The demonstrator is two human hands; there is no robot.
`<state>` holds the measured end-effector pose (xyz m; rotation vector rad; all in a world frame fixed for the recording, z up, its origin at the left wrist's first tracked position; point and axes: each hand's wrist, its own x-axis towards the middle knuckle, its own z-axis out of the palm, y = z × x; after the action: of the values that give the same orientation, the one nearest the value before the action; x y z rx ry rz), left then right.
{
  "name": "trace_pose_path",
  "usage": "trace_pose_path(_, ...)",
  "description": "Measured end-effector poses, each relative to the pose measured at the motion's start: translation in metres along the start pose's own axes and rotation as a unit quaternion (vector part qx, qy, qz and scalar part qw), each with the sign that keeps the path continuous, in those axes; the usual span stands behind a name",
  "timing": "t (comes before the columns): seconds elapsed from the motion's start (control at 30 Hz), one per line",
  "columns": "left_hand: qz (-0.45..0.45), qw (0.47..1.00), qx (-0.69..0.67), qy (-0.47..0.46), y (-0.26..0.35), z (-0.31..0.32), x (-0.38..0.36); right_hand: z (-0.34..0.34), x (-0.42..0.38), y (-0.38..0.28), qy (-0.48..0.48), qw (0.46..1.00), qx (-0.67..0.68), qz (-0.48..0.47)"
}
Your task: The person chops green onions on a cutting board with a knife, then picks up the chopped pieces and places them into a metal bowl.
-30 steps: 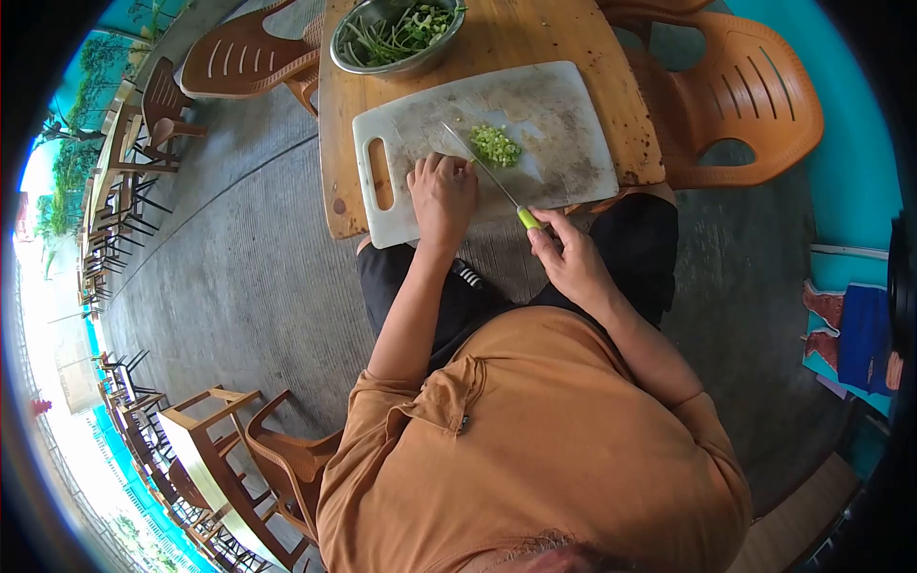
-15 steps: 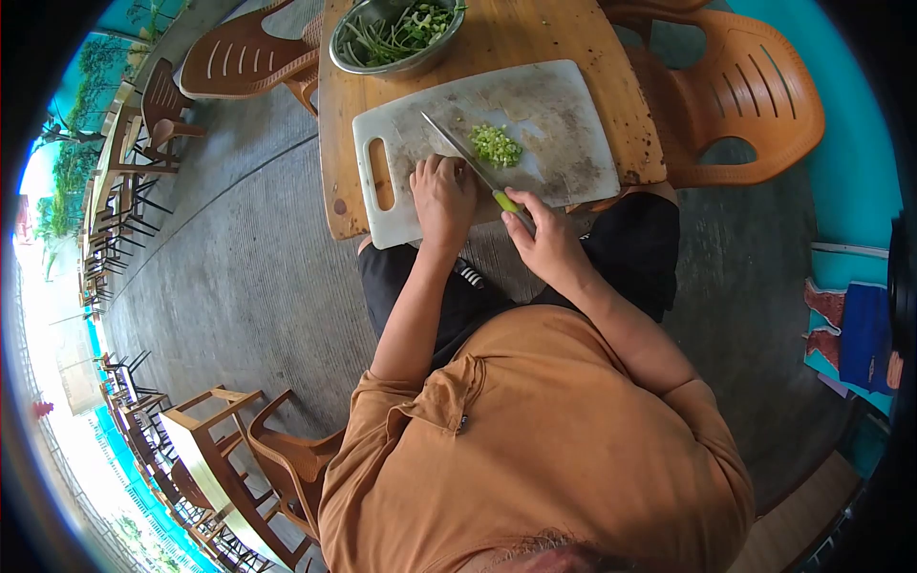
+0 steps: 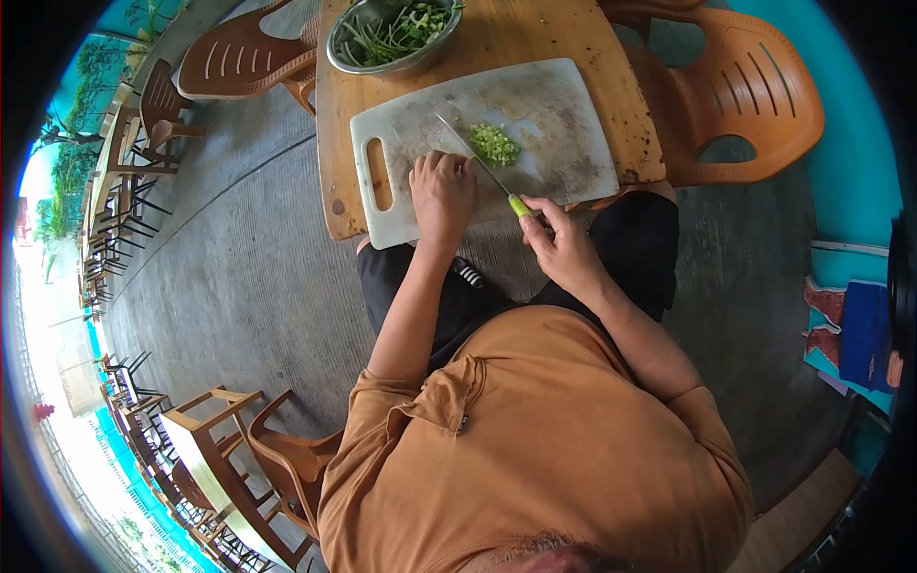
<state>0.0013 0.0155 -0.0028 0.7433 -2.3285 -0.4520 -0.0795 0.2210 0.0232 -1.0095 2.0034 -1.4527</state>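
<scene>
A worn white cutting board [image 3: 564, 124] lies at the table's near edge. My left hand [image 3: 443, 196] rests on its lower left part with the fingers curled down; whatever they press on is hidden beneath them. The green handle of a knife [image 3: 490, 170] is gripped in my right hand [image 3: 564, 244], at the board's near edge. Its thin blade slants up and left, passing just right of my left fingers. Beside the blade sits a small pile of chopped green pieces [image 3: 495, 144].
A metal bowl [image 3: 336, 63] with long green stalks and leaves stands behind the board on the wooden table [image 3: 497, 38]. An orange chair [image 3: 764, 95] is at the right, a brown chair [image 3: 234, 57] at the left. My knees are under the table's near edge.
My right hand has drawn the knife slightly right and toward me, and the tip has shifted right. My left hand has hardly moved.
</scene>
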Motion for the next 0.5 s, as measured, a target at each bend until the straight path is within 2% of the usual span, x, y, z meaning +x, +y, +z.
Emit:
trace_pose_path(0.13,-0.01,1.0,-0.003,-0.009,0.0,0.001,0.001,-0.005,-0.003,-0.001,-0.011,1.0,-0.012,-0.005)
trace_pose_path(0.2,-0.014,1.0,-0.002,-0.01,0.0,0.001,0.001,-0.007,-0.006,-0.007,-0.035,0.997,0.036,0.058)
trace_pose_path(0.33,-0.016,1.0,-0.007,-0.006,0.0,0.001,0.001,-0.009,-0.011,-0.018,-0.02,0.997,0.045,0.064)
trace_pose_path(0.4,-0.016,1.0,-0.008,-0.009,0.0,0.002,0.001,-0.011,-0.012,-0.022,-0.041,0.993,0.045,0.105)
trace_pose_path(0.5,-0.017,1.0,-0.01,-0.007,0.0,0.002,0.001,-0.009,-0.013,-0.014,-0.038,0.996,0.033,0.071)
